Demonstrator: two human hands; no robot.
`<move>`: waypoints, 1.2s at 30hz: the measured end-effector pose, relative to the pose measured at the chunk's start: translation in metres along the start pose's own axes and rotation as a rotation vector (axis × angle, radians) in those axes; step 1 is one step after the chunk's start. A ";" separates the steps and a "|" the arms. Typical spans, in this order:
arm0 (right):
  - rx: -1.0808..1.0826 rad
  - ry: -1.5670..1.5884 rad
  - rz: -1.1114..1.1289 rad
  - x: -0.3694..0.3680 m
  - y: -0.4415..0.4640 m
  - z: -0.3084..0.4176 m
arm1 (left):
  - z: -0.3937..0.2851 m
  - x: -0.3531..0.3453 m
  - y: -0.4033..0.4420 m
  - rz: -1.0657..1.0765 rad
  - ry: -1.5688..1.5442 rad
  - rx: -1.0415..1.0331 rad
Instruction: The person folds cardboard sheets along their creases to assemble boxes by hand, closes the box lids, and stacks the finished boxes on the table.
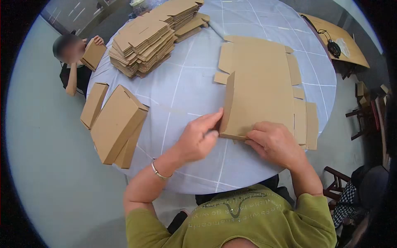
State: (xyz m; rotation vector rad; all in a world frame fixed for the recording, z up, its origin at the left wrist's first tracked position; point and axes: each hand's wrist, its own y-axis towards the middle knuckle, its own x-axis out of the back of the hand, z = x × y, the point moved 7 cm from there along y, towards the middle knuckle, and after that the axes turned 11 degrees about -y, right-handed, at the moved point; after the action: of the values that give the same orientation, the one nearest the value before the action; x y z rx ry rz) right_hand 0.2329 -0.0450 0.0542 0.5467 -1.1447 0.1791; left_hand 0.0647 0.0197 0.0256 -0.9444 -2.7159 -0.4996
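A partly folded cardboard box (260, 91) lies on the cloth-covered table in front of me. Its left side flap (228, 99) and a short piece of its front edge stand up, while the lid part and the right-hand flaps lie spread out. The fingertips of my left hand (200, 136) touch the outside of the raised flap near the front left corner, thumb held apart from the fingers. My right hand (273, 140) pinches the raised front edge, thumb below and fingers over it.
A tall stack of flat cardboard blanks (144, 41) stands at the far left of the table (198, 165). Several folded boxes (118, 122) lie at the left edge. Across the table a person (72, 62) holds a box (94, 56). Another person (368, 194) is at lower right, near stools (337, 180).
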 end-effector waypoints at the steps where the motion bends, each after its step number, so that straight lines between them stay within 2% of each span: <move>1: -0.002 -0.009 0.003 -0.001 -0.001 0.000 | 0.008 0.004 0.001 -0.057 -0.240 0.101; 2: -0.009 -0.006 -0.006 -0.001 -0.001 -0.001 | 0.018 0.002 0.002 -0.119 -0.419 0.250; 5: 0.013 0.003 -0.050 0.001 -0.002 -0.001 | 0.023 0.002 0.009 -0.197 -0.338 0.289; 9: 0.006 -0.018 -0.002 -0.001 -0.003 -0.002 | 0.022 0.006 0.025 -0.200 -0.224 0.337; 11: 0.013 -0.009 0.003 0.000 -0.004 -0.003 | 0.018 0.006 0.036 -0.051 0.093 0.465; 17: 0.022 -0.007 0.004 -0.003 -0.005 -0.003 | 0.018 0.002 0.062 0.029 0.180 0.669; 18: 0.025 -0.025 -0.001 -0.003 -0.005 -0.003 | 0.020 0.001 0.065 0.031 0.182 0.669; 20: 0.023 -0.041 -0.007 -0.003 -0.006 -0.003 | 0.014 -0.006 0.079 0.148 0.476 0.418; 23: 0.028 -0.047 -0.001 -0.003 -0.008 -0.004 | 0.003 -0.015 0.084 0.215 0.531 0.431; 25: 0.030 -0.058 0.075 -0.007 -0.009 -0.003 | 0.012 -0.010 0.081 0.187 0.491 0.435; 27: 0.081 -0.011 0.012 -0.018 -0.010 -0.002 | 0.025 -0.003 0.072 0.138 0.406 0.482; 28: 0.127 0.006 -0.060 -0.017 -0.011 0.001 | 0.011 -0.003 0.073 0.029 0.309 0.302; 29: 0.110 -0.001 0.006 -0.023 -0.010 0.001 | 0.007 -0.003 0.072 0.061 0.341 0.433; 30: 0.132 -0.003 0.054 -0.027 -0.010 0.000 | 0.004 -0.005 0.075 0.031 0.288 0.355; 31: 0.086 -0.007 0.008 -0.029 -0.010 0.001 | 0.020 0.005 0.074 0.020 0.359 0.316; 34: 0.074 -0.123 -0.066 -0.024 -0.011 0.009 | 0.022 0.002 0.089 0.173 0.670 0.321; 36: 0.109 -0.190 -0.070 -0.023 -0.014 0.015 | 0.020 -0.005 0.090 0.158 0.637 0.286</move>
State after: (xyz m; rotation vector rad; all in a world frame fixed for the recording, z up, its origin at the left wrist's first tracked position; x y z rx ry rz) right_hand 0.2169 -0.0612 0.0334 0.7106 -1.3037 0.1317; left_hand 0.1234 0.0907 0.0280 -0.7520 -2.0522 -0.3008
